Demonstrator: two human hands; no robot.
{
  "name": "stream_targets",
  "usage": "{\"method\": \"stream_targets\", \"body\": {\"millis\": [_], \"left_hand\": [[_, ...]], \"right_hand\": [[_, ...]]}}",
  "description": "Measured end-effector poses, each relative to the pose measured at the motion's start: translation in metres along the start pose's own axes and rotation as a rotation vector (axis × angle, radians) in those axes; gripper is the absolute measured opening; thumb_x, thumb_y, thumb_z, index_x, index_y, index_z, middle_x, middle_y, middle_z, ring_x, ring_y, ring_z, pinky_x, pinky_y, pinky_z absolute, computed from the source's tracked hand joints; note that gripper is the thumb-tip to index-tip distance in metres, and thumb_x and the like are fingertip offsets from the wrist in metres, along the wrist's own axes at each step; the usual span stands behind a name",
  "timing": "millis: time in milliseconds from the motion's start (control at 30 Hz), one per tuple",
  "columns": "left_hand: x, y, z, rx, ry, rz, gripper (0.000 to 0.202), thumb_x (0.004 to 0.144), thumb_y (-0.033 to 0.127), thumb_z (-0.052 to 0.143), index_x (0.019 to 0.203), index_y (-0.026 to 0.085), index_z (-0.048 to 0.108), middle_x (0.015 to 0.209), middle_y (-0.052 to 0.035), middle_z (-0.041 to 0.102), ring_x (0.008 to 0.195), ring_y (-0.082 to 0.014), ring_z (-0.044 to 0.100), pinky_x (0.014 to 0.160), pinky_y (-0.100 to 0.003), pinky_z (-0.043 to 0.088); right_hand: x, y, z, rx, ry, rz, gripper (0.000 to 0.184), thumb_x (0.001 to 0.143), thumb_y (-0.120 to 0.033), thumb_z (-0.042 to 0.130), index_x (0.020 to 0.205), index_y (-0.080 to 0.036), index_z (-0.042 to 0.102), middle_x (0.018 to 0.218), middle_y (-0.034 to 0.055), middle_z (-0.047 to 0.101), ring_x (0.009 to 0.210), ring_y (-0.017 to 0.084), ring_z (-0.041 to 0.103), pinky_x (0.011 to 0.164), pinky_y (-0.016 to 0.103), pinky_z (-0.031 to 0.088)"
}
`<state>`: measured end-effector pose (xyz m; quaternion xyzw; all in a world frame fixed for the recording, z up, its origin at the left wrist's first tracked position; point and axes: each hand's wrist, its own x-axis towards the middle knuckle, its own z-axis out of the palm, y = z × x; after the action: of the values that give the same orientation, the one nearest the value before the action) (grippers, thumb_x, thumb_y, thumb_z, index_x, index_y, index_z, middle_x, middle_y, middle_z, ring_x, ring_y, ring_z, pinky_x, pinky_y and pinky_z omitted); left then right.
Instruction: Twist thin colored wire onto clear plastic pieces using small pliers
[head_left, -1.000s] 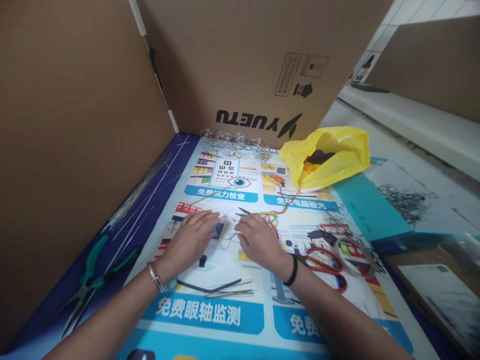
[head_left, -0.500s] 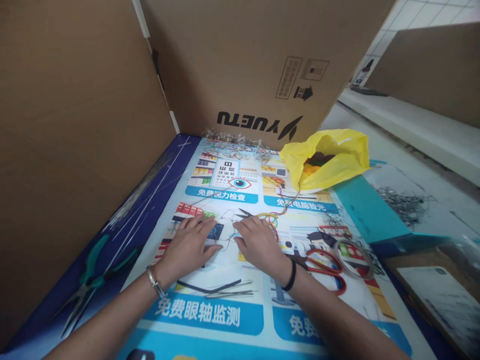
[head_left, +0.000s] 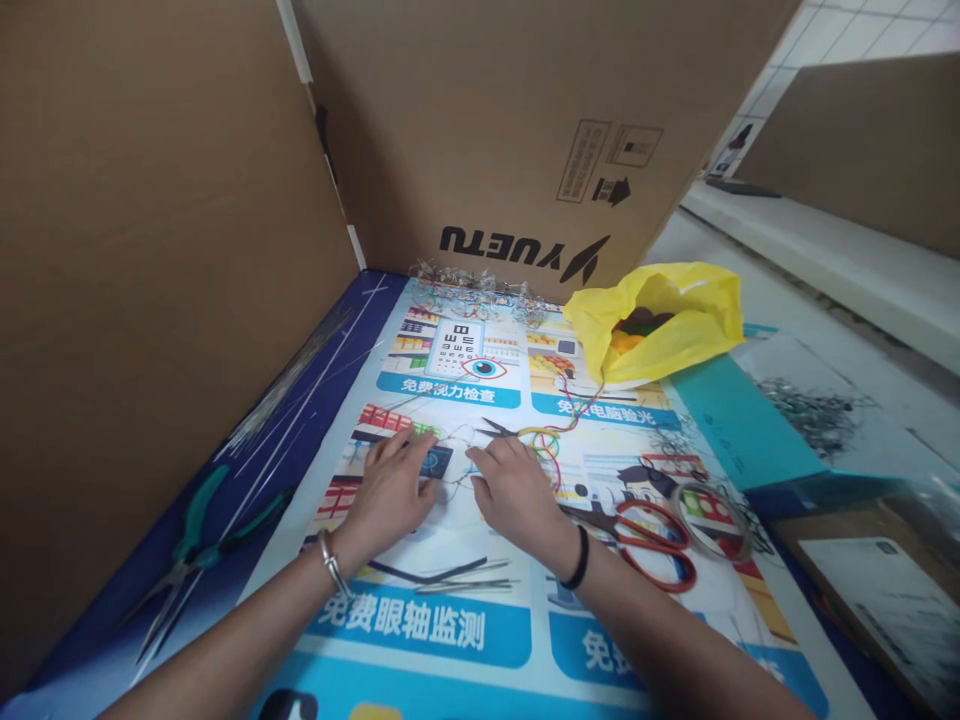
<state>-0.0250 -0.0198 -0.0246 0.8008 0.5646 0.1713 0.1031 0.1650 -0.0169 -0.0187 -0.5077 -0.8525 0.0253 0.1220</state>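
A thin wire bent into a loose outline lies on the printed sheet between my hands. My left hand is palm down with its fingertips on the wire's left side and its thumb drawn in. From the right, my right hand has its bent fingers and thumb on the other side of the wire. The exact grip is partly hidden under the fingertips. Just beyond the right fingers are dark-bladed small scissors with yellow handles. Red and green cords run from there to a yellow bag.
Teal-handled pliers and straight wires lie at left. Cut wire pieces sit in front. Red-handled scissors and a clear tape roll are at right. Cardboard walls stand behind; wire shapes line their foot.
My left thumb has drawn in slightly and the left hand has shifted a little to the right. The whole view has moved slightly; the other objects stay in place.
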Motion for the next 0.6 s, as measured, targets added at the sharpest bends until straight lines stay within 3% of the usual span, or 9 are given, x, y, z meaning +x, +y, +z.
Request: {"method": "stream_targets", "body": {"millis": [600], "left_hand": [[0.0037, -0.0014, -0.0021, -0.037, 0.014, -0.013, 0.05, 0.072, 0.008, 0.047, 0.12, 0.018, 0.052, 0.124, -0.0099, 0.058, 0.122, -0.0275, 0.043, 0.097, -0.048, 0.036]], "right_hand": [[0.0007, -0.003, 0.0026, 0.003, 0.02, 0.062, 0.034, 0.077, -0.016, 0.05, 0.11, -0.019, 0.058, 0.097, 0.0088, 0.056, 0.096, 0.024, 0.044, 0.081, 0.035, 0.035]]}}
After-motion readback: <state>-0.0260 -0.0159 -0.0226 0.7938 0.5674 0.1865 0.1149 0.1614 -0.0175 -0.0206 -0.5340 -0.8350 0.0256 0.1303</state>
